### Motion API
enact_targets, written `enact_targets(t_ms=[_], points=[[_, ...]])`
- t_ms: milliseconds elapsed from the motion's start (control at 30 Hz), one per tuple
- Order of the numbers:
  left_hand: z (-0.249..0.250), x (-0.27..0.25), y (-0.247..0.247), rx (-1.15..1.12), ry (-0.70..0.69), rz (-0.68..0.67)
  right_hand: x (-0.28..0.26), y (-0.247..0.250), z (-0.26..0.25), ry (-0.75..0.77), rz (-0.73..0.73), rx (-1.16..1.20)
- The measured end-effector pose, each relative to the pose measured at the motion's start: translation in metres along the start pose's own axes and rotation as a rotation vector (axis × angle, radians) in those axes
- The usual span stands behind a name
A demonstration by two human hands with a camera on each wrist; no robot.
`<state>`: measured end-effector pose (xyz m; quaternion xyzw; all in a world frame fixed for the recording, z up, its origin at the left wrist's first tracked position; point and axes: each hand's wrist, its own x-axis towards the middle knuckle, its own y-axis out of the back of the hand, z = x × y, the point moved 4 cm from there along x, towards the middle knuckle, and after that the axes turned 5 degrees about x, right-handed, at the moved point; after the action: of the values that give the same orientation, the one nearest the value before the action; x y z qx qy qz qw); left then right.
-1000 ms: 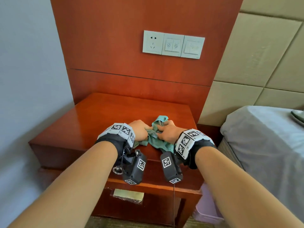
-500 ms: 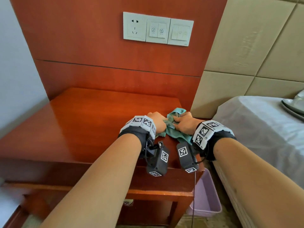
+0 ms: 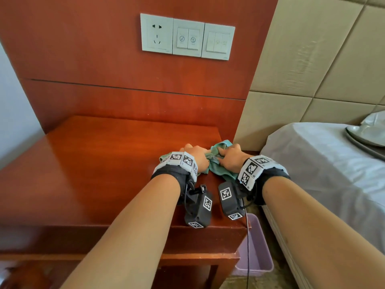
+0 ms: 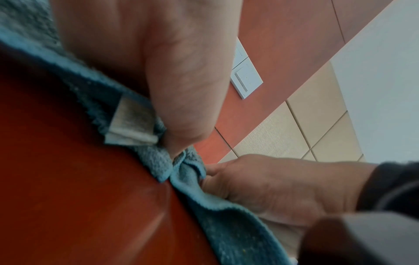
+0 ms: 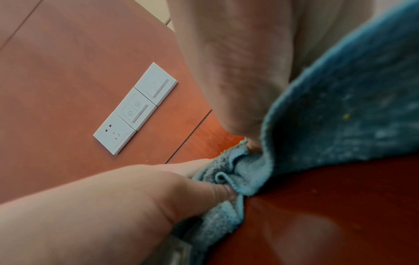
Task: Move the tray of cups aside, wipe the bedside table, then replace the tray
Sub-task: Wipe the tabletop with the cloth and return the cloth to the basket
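On the bedside table (image 3: 87, 163), both hands' fingers clenched on bunched cloth (image 3: 216, 163), tray (image 3: 366, 134) on bed (image 3: 323, 163)

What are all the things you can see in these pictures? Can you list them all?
Bedside table: one, reddish-brown wood, centre and left, against the wood wall panel.
Cloth: one, teal, bunched on the table's right side.
Wall plates: three, white, in a row on the wood panel above the table; one socket, two with switches.
Padded wall panels: several, beige, upper right.
Bed: one, grey-white sheet, right.
Tray: one, silvery, on the bed at the far right edge, only partly in view; no cups can be made out.
Bin: one, pale purple, on the floor between table and bed.
Left hand: one, gripping the cloth.
Right hand: one, gripping the cloth.
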<state>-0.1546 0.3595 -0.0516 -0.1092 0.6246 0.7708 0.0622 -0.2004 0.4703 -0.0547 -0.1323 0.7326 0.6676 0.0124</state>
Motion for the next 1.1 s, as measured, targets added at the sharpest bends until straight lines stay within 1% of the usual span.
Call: enact_targets(t_ms=[33, 267, 367, 433, 500, 567, 767, 833, 900, 1033, 1100], points=[[0.001, -0.002, -0.001, 0.008, 0.007, 0.000, -0.003, -0.003, 0.003, 0.028, -0.009, 0.045], [0.010, -0.037, -0.015, 0.046, -0.050, -0.036, -0.040, -0.017, 0.021, 0.029, 0.007, 0.210], [0.016, -0.060, -0.022, 0.063, -0.093, -0.013, -0.060, -0.023, 0.027, 0.007, 0.006, 0.244], [0.019, -0.076, -0.027, 0.064, -0.120, 0.006, -0.071, -0.028, 0.031, 0.022, 0.019, 0.252], [0.021, -0.091, -0.033, 0.079, -0.134, 0.017, -0.084, -0.035, 0.035, 0.067, 0.045, 0.280], [0.024, -0.107, -0.037, 0.058, -0.148, 0.017, -0.100, -0.042, 0.038, 0.074, 0.065, 0.313], [0.022, -0.146, -0.048, -0.049, -0.170, 0.018, -0.155, -0.055, 0.043, 0.118, 0.043, 0.348], [0.019, -0.154, -0.053, -0.094, -0.183, 0.046, -0.175, -0.055, 0.046, 0.143, 0.043, 0.332], [0.019, -0.161, -0.056, -0.046, -0.181, 0.112, -0.189, -0.056, 0.046, 0.170, 0.071, 0.241], [0.026, -0.176, -0.064, 0.188, -0.222, 0.308, -0.196, -0.063, 0.036, 0.155, 0.260, 0.172], [0.025, -0.176, -0.064, 0.209, -0.235, 0.342, -0.197, -0.066, 0.029, 0.121, 0.348, 0.087]])
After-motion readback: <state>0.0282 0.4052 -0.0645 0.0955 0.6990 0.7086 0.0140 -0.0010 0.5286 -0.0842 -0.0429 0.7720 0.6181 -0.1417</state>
